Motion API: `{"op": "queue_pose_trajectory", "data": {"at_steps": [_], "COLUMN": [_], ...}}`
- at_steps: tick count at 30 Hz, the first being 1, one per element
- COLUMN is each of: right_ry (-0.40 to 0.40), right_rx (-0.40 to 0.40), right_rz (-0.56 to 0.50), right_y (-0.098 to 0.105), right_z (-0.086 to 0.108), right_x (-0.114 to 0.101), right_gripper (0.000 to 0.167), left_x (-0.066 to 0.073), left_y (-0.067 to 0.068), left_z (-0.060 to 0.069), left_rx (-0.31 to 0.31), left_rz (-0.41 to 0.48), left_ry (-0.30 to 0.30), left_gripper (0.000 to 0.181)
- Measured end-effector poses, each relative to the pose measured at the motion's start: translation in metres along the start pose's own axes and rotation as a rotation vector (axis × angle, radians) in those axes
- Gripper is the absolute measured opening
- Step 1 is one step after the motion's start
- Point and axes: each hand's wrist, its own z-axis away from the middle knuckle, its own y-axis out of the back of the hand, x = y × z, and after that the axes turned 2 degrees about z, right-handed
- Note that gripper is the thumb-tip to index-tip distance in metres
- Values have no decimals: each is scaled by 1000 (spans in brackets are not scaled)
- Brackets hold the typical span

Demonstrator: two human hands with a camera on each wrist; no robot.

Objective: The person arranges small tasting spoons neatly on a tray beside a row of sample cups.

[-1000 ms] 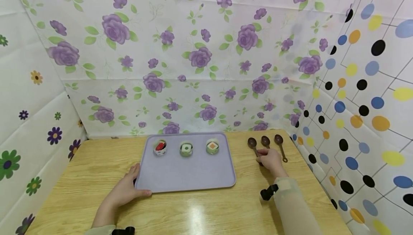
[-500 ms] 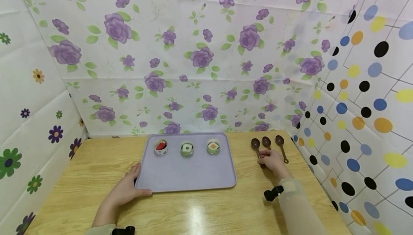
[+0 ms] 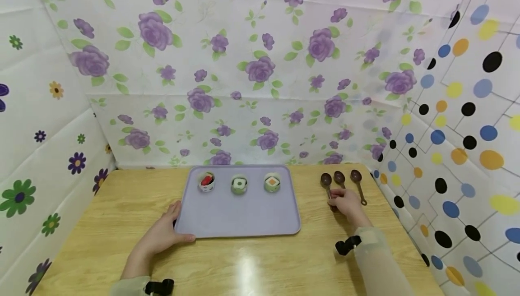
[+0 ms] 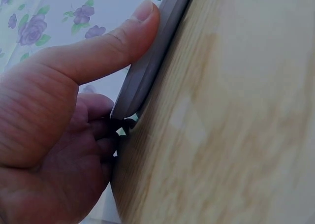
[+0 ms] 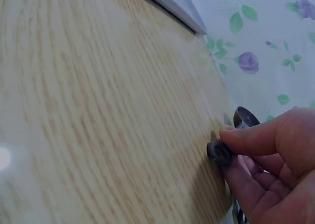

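Note:
In the head view a lavender tray (image 3: 239, 217) lies on the table, with three small cups along its far side. My left hand (image 3: 162, 230) holds its near-left corner: the thumb (image 4: 118, 49) rests along the front rim, the other fingers sit at the left side. To the tray's right, my right hand (image 3: 347, 205) pinches the handle of the leftmost brown spoon (image 3: 326, 179). The ring end of that handle (image 5: 220, 153) shows between thumb and finger in the right wrist view. Beside it lie a middle spoon (image 3: 339, 178), its handle partly hidden by the hand, and a right spoon (image 3: 359, 185).
The left cup (image 3: 206, 182) contains something red; the middle cup (image 3: 239, 184) and right cup (image 3: 272, 182) have white tops. Flowered cloth (image 3: 260, 106) stands behind the wooden table (image 3: 243, 264). Dotted cloth (image 3: 455, 160) closes the right side, more flowered cloth (image 3: 53, 174) the left.
My right hand has shifted the leftmost spoon slightly right, closer to the middle one. The left hand stays at the tray's corner. The head view has turned slightly.

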Motion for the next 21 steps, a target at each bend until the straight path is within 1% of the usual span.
{"op": "queue_pose_trajectory", "data": {"at_steps": [3, 8, 12, 16, 18, 21], "right_ry": [5, 13, -2, -52, -60, -59], "right_rx": [8, 9, 23, 21, 7, -11], "right_rz": [-33, -140, -263, -423, -497, -579], "right_y": [-2, -10, -16, -21, -24, -32], "right_z": [-1, 1, 5, 9, 12, 16], "right_x": [-2, -2, -3, -5, -8, -15], "right_gripper": [44, 48, 50, 51, 55, 57], "left_x": [1, 1, 0, 0, 0, 1], "left_y": [1, 2, 1, 0, 1, 2], "left_z": [0, 1, 0, 0, 0, -1], "left_rx": [4, 0, -2, -2, 1, 5], "left_rz": [13, 30, 16, 13, 19, 21], "left_ry": [-4, 6, 11, 9, 8, 5], "left_gripper": [138, 138, 138, 138, 138, 138]}}
